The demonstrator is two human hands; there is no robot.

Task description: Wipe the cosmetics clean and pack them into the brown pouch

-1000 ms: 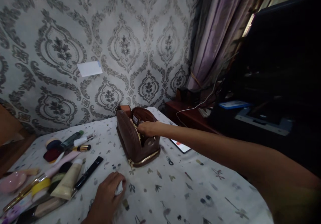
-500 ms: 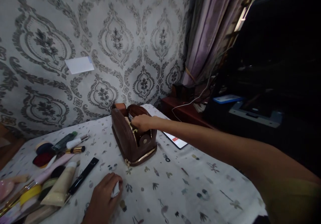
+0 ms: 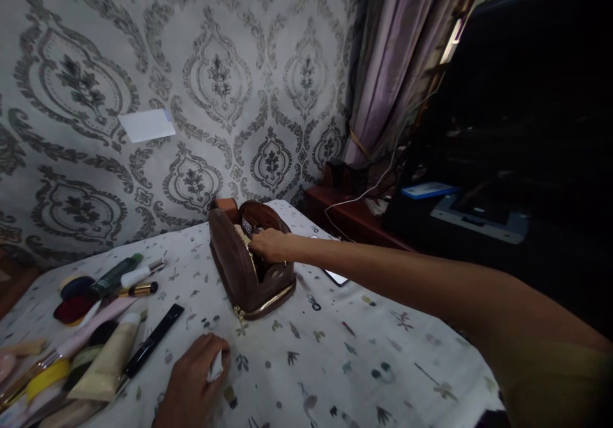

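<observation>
A brown zippered bag point(image 3: 228, 255) stands open on the patterned white cloth point(image 3: 354, 364). My right hand point(image 3: 271, 245) reaches into its opening from the right, fingers bent down; the fingertips and anything between them are hidden inside. Light-coloured items show in the bag beside the fingers. In front of the bag, my left hand point(image 3: 196, 374) rests on the cloth with its fingers curled round a small white crumpled piece point(image 3: 215, 366). Left of that hand lies a black tube point(image 3: 156, 340), next to a beige squeeze tube point(image 3: 106, 361).
Several cosmetics, among them a green bottle point(image 3: 115, 275) and a yellow-banded container point(image 3: 48, 379), lie at the left. A phone point(image 3: 336, 277) is partly behind my right forearm. A cable point(image 3: 361, 197) crosses the dark red furniture point(image 3: 330, 209) behind.
The view has shifted slightly, moving the scene a little leftward. My right hand remains in the bag, now slightly lower against its opening. My left hand still holds the white piece.
</observation>
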